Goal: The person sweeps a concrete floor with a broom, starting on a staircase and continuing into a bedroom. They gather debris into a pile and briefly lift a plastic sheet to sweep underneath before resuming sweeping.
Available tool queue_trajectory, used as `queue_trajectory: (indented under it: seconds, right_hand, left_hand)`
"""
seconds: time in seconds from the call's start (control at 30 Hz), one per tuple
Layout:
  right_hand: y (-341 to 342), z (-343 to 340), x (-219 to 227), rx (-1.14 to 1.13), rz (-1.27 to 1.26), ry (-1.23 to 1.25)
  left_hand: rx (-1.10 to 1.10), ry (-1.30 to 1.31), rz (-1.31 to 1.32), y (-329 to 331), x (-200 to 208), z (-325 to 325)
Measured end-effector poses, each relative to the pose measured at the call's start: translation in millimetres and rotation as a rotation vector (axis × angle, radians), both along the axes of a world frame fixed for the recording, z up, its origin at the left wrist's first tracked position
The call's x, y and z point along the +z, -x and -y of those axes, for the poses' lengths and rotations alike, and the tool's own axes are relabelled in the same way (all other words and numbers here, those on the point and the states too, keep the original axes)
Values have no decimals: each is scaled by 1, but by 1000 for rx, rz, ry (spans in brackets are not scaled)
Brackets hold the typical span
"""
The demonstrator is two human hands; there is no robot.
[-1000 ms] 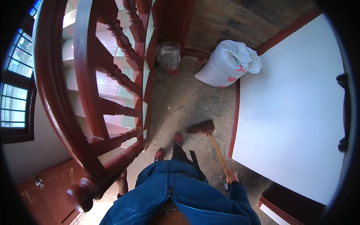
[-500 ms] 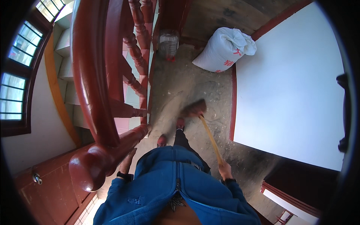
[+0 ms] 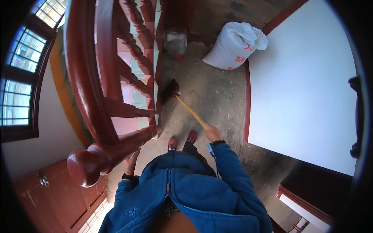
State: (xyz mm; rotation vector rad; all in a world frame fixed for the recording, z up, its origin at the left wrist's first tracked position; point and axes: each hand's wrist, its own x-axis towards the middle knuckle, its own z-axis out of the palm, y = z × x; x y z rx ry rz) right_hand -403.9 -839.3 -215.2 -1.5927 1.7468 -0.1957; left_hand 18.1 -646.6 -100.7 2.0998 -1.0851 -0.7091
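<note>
My right hand [image 3: 213, 133] is wrapped round the upper end of a broom's yellow wooden handle [image 3: 191, 110]. The dark brown broom head [image 3: 170, 91] rests on the floor, close against the base of the stair railing [image 3: 149, 77]. My left hand [image 3: 132, 162] hangs low beside the thick red newel post [image 3: 112, 153]. Its visible fingers look stretched out and hold nothing I can see; the post hides part of them. Both red shoes [image 3: 192, 136] stand side by side on the floor behind the broom.
A full white woven sack [image 3: 229, 48] leans by the white wall [image 3: 299, 89]. Near the railing's far end is a clear plastic jug [image 3: 175, 43] with a red cap. Stairs and windows lie left; a red door [image 3: 58, 194] is at lower left, a dark-topped piece [image 3: 311, 194] at lower right.
The broom head has swept left and away from me, over to the railing base. My right hand has moved forward and left with the handle. My right foot has drawn back beside the left.
</note>
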Motion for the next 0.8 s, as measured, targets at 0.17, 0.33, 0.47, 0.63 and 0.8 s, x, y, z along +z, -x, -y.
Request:
queue_trajectory:
  seconds: [0.17,0.33,0.47,0.63,0.8]
  right_hand:
    - [158,-98,13,98,-273,-160]
    - [282,-253,64,-152,-347,-323]
    - [314,-300,93,-322,-428,-483]
    - [290,-288,138,-418,-387,-339]
    - [255,-170,119,-343,-233,-322]
  left_hand:
    - [172,235,-99,29,0,17]
    - [273,257,42,47,-5,26]
    - [358,199,-59,58,-13,34]
    - [432,351,-104,69,-25,39]
    - [464,418,-74,65,-46,35]
